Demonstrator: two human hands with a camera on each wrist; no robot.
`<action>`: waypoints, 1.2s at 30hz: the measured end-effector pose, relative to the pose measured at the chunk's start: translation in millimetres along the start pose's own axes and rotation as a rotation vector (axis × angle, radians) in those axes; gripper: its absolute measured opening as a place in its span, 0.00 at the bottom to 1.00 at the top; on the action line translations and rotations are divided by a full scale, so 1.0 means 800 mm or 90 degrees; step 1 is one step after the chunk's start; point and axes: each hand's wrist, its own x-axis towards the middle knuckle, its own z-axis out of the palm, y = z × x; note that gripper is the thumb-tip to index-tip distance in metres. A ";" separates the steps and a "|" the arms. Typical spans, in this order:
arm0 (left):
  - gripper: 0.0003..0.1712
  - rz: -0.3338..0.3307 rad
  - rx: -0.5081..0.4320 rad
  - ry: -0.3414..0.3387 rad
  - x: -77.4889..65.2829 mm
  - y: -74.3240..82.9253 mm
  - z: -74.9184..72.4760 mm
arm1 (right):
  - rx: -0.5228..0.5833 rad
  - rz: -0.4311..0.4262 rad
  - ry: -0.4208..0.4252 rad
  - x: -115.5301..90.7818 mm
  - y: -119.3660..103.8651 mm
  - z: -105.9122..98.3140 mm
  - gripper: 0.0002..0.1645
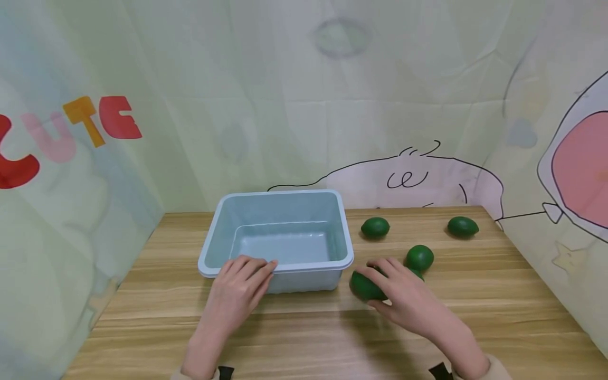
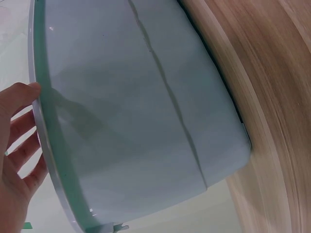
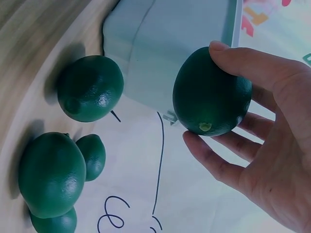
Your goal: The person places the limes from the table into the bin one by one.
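Observation:
A light blue plastic basin (image 1: pixel 298 279) stands on the wooden table. My left hand (image 1: pixel 237 287) holds its near rim, with the thumb (image 2: pixel 30 91) on the outer side and the fingers over the edge in the left wrist view. Just right of the basin, my right hand (image 1: pixel 404 295) grips a dark green lime (image 3: pixel 209 94) between thumb and fingers. That lime is held off the tabletop. Beyond this hand lies another lime (image 1: pixel 420 258), with one more partly hidden by the hand. No lime shows inside the basin.
Two more limes lie farther back, one lime (image 1: pixel 375 228) near the basin's right side and another lime (image 1: pixel 463 227) near the table's (image 1: pixel 294 332) back right. A printed cloth (image 1: pixel 266 105) hangs behind the table and along both sides.

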 end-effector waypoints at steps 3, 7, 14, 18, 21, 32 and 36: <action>0.23 -0.001 0.001 -0.001 0.000 0.000 -0.001 | -0.001 -0.005 0.003 0.002 -0.001 -0.004 0.40; 0.25 -0.003 0.001 -0.001 0.000 0.000 -0.001 | -0.004 -0.009 0.005 0.003 -0.001 -0.008 0.40; 0.23 0.000 -0.002 0.006 0.000 -0.001 0.000 | -0.015 -0.022 0.014 0.007 -0.001 -0.015 0.42; 0.22 0.000 -0.004 0.006 0.000 -0.001 0.000 | -0.021 -0.024 0.019 0.009 -0.002 -0.020 0.41; 0.25 -0.002 -0.004 0.002 0.001 -0.001 -0.001 | -0.024 -0.030 0.025 0.011 -0.002 -0.022 0.41; 0.20 0.005 -0.002 0.010 0.001 -0.001 -0.001 | -0.016 -0.041 0.036 0.018 -0.005 -0.030 0.41; 0.16 0.010 -0.002 0.016 0.001 -0.001 -0.001 | -0.012 -0.044 0.043 0.019 -0.006 -0.033 0.40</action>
